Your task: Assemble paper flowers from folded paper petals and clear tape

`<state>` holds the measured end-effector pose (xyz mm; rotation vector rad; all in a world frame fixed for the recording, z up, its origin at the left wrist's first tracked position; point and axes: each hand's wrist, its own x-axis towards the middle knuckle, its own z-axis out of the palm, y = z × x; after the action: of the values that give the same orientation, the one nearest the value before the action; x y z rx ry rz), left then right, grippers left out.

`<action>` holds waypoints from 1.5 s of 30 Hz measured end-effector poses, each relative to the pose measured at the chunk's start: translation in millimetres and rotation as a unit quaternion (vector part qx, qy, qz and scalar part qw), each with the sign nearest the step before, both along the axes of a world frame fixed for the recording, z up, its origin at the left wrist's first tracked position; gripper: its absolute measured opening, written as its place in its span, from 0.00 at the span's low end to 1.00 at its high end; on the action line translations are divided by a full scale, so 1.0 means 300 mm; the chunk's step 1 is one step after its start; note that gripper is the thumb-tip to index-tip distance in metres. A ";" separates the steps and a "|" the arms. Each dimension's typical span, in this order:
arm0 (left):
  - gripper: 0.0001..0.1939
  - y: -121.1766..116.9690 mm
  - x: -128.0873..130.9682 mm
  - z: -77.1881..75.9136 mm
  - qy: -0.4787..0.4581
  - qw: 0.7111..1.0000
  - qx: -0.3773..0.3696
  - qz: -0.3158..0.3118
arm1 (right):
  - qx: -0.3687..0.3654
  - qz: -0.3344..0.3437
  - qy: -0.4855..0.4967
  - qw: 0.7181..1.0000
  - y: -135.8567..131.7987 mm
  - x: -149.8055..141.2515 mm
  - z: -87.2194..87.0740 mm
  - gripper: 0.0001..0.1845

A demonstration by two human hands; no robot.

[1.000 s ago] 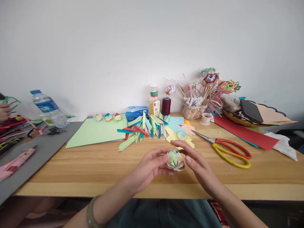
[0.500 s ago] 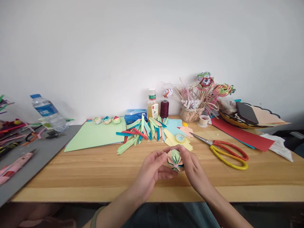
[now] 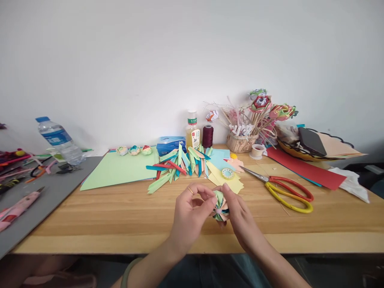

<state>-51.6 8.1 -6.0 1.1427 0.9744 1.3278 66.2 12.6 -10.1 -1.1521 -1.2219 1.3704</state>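
Note:
A round folded-paper flower (image 3: 221,209) in light green, peach and teal is held between my two hands above the front of the table. My right hand (image 3: 240,208) grips its right side, thumb on top and the other fingers mostly hidden behind it. On the other side, my left hand (image 3: 192,206) pinches the flower's left edge between thumb and forefinger. Just beyond lie a clear roll of tape (image 3: 227,173) on yellow paper (image 3: 220,182) and a heap of folded paper strips (image 3: 180,162) in green, blue and red.
Scissors (image 3: 277,188) with red and yellow handles lie at the right. Three small paper flowers (image 3: 134,150) sit on green sheets (image 3: 120,172). A glue bottle (image 3: 193,132), a thread spool (image 3: 207,136) and a flower basket (image 3: 242,143) stand along the wall. A pink glue gun (image 3: 19,210) lies far left.
My left fingers have shifted from supporting the flower's side and underside to pinching its left edge near the top. The flower has turned slightly, still in my right hand.

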 end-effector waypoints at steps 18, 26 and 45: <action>0.04 0.078 -0.003 -0.037 -0.017 0.997 -0.069 -0.033 | -0.112 -0.008 0.073 0.991 0.074 0.011 -0.054 0.26; 0.34 0.083 -0.014 0.011 0.244 0.956 0.153 -0.047 | -0.087 -0.007 0.053 0.995 0.131 0.037 0.034 0.30; 0.31 0.078 0.029 0.022 0.392 0.884 0.245 0.067 | -0.126 0.033 0.293 0.947 0.063 -0.008 0.062 0.26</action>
<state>-43.0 31.6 0.5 2.1371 1.3378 1.2620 63.7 31.3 8.5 -0.7785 -0.6739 1.7920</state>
